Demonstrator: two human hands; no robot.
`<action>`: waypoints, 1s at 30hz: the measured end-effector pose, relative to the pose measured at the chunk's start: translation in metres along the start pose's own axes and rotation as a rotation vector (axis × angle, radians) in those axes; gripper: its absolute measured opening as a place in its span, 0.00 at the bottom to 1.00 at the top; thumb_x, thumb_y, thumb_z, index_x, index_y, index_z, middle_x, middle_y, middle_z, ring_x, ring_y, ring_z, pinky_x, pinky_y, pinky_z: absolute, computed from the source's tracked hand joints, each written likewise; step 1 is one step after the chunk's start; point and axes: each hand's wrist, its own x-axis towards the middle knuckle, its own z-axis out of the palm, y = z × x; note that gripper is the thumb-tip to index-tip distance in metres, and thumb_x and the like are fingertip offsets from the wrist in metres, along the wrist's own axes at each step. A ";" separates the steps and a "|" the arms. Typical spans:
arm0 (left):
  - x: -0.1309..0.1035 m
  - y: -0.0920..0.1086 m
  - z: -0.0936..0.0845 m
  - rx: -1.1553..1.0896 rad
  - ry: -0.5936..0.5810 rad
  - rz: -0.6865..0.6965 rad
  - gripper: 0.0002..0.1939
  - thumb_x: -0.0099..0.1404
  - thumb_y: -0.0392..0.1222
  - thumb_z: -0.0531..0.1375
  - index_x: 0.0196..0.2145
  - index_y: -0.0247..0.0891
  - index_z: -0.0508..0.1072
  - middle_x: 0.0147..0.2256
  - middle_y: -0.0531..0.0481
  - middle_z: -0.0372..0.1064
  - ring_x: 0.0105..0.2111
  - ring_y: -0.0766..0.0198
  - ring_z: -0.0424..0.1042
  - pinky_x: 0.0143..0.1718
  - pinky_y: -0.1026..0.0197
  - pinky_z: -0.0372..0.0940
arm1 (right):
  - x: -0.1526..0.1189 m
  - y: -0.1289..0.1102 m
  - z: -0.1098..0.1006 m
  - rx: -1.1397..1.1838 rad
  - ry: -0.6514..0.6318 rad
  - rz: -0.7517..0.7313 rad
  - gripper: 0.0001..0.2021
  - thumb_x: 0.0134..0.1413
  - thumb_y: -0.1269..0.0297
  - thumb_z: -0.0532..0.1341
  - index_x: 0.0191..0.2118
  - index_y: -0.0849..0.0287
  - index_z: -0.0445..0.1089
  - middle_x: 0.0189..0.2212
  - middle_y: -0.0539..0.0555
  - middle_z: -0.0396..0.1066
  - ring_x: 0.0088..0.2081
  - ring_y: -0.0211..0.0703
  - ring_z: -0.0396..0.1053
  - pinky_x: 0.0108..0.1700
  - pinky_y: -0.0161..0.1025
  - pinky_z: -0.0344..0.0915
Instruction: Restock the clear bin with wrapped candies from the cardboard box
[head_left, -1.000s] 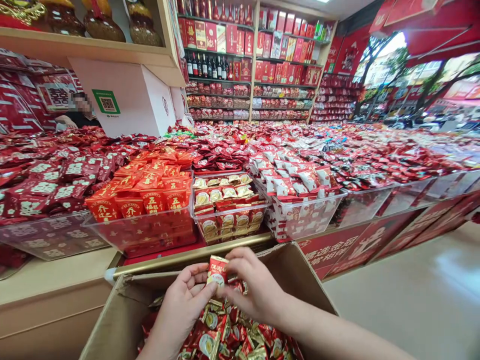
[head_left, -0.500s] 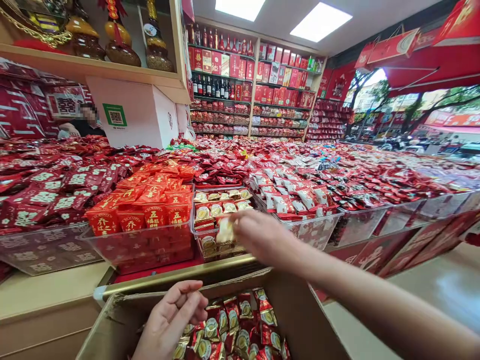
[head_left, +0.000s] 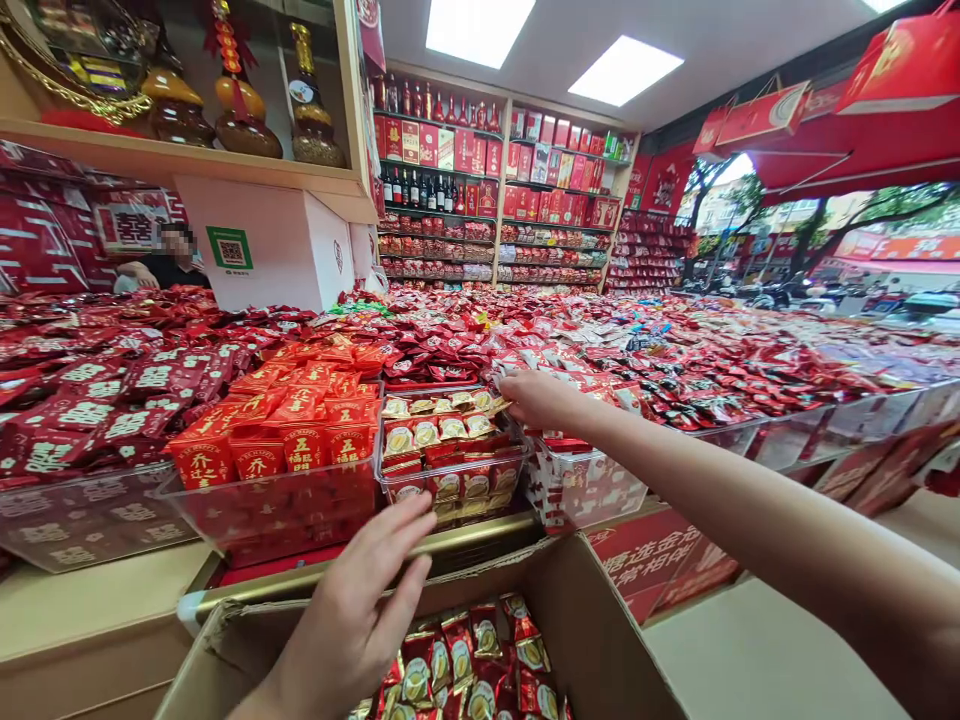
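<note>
Two hands (head_left: 360, 595) (head_left: 544, 403) near candy bin (head_left: 459, 466)

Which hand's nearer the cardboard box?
Left. The left hand is open over the left part of the cardboard box; the right hand is beyond it, fingers at the right side of the clear tub.

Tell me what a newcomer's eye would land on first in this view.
Probably the bright orange-red packets with gold lettering, heaped in a clear bin left of center. Next, the open cardboard box at the bottom, holding red-and-gold wrapped sweets, with the left hand above its near-left part. The right hand reaches to the far right corner of the bin of gold-and-red packets.
</note>
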 end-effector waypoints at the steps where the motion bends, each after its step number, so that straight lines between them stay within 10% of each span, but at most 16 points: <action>1: 0.020 0.000 -0.001 0.055 -0.027 -0.005 0.19 0.61 0.39 0.50 0.50 0.40 0.61 0.54 0.47 0.57 0.55 0.60 0.54 0.54 0.56 0.52 | 0.001 0.000 0.000 -0.002 0.000 0.001 0.07 0.46 0.75 0.52 0.33 0.64 0.65 0.33 0.58 0.68 0.35 0.42 0.66 0.34 0.33 0.57; 9: 0.145 -0.028 0.034 0.255 -0.431 -0.011 0.24 0.62 0.47 0.44 0.51 0.33 0.61 0.55 0.42 0.56 0.55 0.57 0.53 0.55 0.55 0.47 | 0.013 -0.013 -0.001 -0.035 -0.027 -0.047 0.10 0.46 0.76 0.51 0.33 0.63 0.68 0.32 0.59 0.71 0.37 0.46 0.68 0.42 0.41 0.57; 30: 0.141 -0.039 0.040 0.262 -0.579 -0.062 0.33 0.60 0.61 0.35 0.55 0.41 0.53 0.58 0.45 0.49 0.57 0.55 0.46 0.54 0.44 0.41 | 0.030 -0.027 -0.015 -0.059 -0.386 -0.008 0.15 0.44 0.73 0.58 0.42 0.64 0.67 0.40 0.63 0.69 0.44 0.51 0.65 0.44 0.49 0.60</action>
